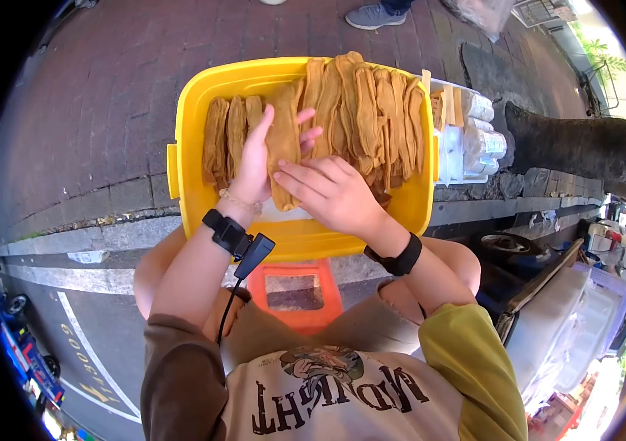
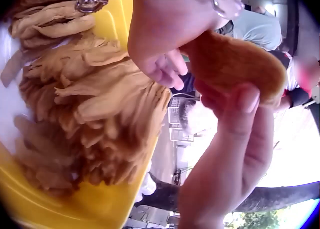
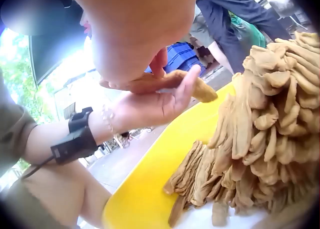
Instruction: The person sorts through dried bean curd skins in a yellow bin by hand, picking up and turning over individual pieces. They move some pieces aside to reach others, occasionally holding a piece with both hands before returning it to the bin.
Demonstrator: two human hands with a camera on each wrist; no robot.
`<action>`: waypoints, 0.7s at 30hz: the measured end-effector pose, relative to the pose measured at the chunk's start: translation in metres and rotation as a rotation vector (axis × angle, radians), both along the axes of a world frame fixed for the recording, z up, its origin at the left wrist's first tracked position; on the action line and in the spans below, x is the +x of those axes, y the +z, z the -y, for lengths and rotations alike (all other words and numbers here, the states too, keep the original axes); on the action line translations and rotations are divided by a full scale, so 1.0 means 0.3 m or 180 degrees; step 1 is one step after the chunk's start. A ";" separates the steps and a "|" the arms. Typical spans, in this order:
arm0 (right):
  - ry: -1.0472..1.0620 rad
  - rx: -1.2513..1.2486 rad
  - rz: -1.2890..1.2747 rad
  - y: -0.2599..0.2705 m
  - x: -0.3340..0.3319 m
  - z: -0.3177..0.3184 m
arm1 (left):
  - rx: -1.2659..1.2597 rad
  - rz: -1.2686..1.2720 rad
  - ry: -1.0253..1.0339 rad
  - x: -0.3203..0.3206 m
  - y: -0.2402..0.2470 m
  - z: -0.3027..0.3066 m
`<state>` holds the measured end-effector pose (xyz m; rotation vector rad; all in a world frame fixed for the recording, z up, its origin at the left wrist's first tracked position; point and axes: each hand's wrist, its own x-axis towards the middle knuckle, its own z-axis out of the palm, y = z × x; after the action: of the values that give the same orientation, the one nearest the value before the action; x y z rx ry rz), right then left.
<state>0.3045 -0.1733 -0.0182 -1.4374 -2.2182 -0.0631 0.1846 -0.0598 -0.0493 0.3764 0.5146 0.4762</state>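
A long, flat, golden-brown strip (image 1: pixel 283 147) with a wrinkled surface lies across the palm of my left hand (image 1: pixel 256 158). That hand's thumb stands straight beside the strip, and its fingertips show on the far side. My right hand (image 1: pixel 338 192) pinches the strip's near end; in the left wrist view the thumb (image 2: pixel 246 99) presses on its face, with fingers behind. Both hands are over a yellow tub (image 1: pixel 194 95) with many similar strips (image 1: pixel 364 110) in it. These stand packed in a large bunch on the right and a smaller bunch (image 1: pixel 217 140) on the left.
An orange-red stool (image 1: pixel 294 317) stands between the knees, below the tub. Right of the tub is a crate with clear plastic containers (image 1: pixel 483 140). A tree trunk (image 1: pixel 577 147) lies beyond it in view. A person's shoe (image 1: pixel 376 16) is on the brick pavement ahead.
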 end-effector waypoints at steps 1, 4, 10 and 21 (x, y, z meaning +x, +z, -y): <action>0.0029 0.0033 -0.0149 0.004 0.006 -0.002 | -0.0003 0.0006 0.0142 -0.001 0.025 -0.009; 0.0100 0.0100 -0.0072 -0.003 0.023 -0.006 | 0.0795 0.0255 0.0336 -0.030 0.079 -0.050; -0.0953 -0.0587 0.1158 -0.177 0.073 -0.004 | -0.0199 0.0947 0.0438 -0.109 0.084 -0.100; -0.1099 -0.1097 0.1080 -0.217 0.113 -0.018 | -0.0018 0.0521 0.0707 -0.168 0.265 -0.026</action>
<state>0.3385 -0.1680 -0.0833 -2.1281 -2.2938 -0.0438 0.1341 -0.0520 0.0302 0.2730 0.4001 0.7139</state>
